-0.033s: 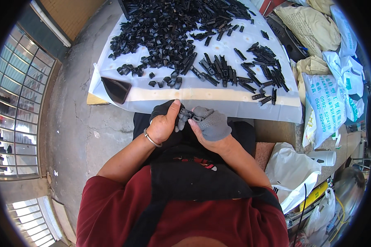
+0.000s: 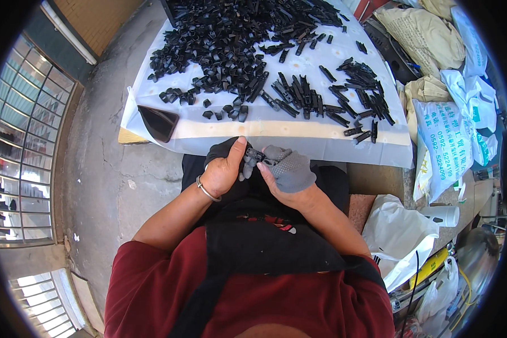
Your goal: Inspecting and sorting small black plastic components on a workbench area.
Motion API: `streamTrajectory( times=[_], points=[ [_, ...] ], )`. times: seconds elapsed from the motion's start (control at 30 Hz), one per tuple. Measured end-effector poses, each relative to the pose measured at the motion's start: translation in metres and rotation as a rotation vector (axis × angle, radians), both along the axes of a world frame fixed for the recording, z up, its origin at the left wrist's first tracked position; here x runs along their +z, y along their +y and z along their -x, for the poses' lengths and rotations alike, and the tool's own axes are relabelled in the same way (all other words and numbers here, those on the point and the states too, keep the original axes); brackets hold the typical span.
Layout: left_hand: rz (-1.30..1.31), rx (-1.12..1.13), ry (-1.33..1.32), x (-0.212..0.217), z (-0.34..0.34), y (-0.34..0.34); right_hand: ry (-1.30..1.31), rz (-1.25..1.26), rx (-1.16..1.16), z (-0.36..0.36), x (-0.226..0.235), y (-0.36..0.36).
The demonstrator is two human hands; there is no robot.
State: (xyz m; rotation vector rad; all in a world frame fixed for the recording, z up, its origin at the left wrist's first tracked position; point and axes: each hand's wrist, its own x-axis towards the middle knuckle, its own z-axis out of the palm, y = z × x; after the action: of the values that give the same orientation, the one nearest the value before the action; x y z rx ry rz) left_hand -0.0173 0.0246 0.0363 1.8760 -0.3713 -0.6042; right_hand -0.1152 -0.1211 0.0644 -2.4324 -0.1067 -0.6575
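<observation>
A small black plastic part (image 2: 256, 156) is gripped between both hands, just off the table's near edge. My left hand (image 2: 226, 162), in a dark glove with the thumb bare, closes round its left end. My right hand (image 2: 288, 169), in a grey dotted glove with a bare thumb, pinches its right end. Fingers cover much of the part, so its full shape is hidden. Beyond the hands, long slim black plastic pieces (image 2: 301, 94) lie in loose groups on the white-covered table (image 2: 208, 130). Short, bent black pieces (image 2: 225, 70) are heaped to their left.
A dark phone (image 2: 159, 123) rests at the table's near left corner. White and tan sacks (image 2: 442, 143) crowd the right side. A white plastic bag (image 2: 397, 231) sits low at the right, beside a white cylinder (image 2: 442, 216). Concrete floor (image 2: 104, 169) and a barred window (image 2: 28, 141) are at the left.
</observation>
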Motion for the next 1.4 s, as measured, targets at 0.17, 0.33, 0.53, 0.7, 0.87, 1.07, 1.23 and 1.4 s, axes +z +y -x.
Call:
streamTrajectory(
  times=[0.17,0.33,0.53,0.7,0.87,1.07,1.23,1.4],
  points=[
    [0.126,-0.072,-0.207,0.028,0.007,-0.005,0.1,0.267,0.001,-0.001,0.011,0.0],
    [0.045,-0.088,-0.616,0.016,0.01,-0.008,0.197,0.341,-0.014,-0.006,0.006,0.007],
    [-0.044,-0.157,-0.581,0.011,0.018,-0.005,-0.04,0.324,-0.012,-0.005,-0.017,0.01],
    [-0.14,-0.364,-0.521,0.031,-0.001,-0.001,0.174,0.036,0.115,-0.007,-0.011,-0.006],
    [-0.411,0.039,-0.99,0.004,-0.06,0.024,0.324,0.253,-0.039,-0.017,0.011,-0.044],
    [-0.521,0.006,-1.065,-0.01,-0.086,0.006,0.412,0.371,-0.368,-0.073,0.003,-0.063],
    [-0.543,-0.066,-1.075,-0.003,-0.079,0.0,0.341,0.516,-0.384,-0.076,-0.009,-0.066],
    [-0.451,-0.017,-1.18,-0.017,-0.078,0.009,0.083,0.407,-0.4,-0.056,-0.008,-0.054]
  ],
)
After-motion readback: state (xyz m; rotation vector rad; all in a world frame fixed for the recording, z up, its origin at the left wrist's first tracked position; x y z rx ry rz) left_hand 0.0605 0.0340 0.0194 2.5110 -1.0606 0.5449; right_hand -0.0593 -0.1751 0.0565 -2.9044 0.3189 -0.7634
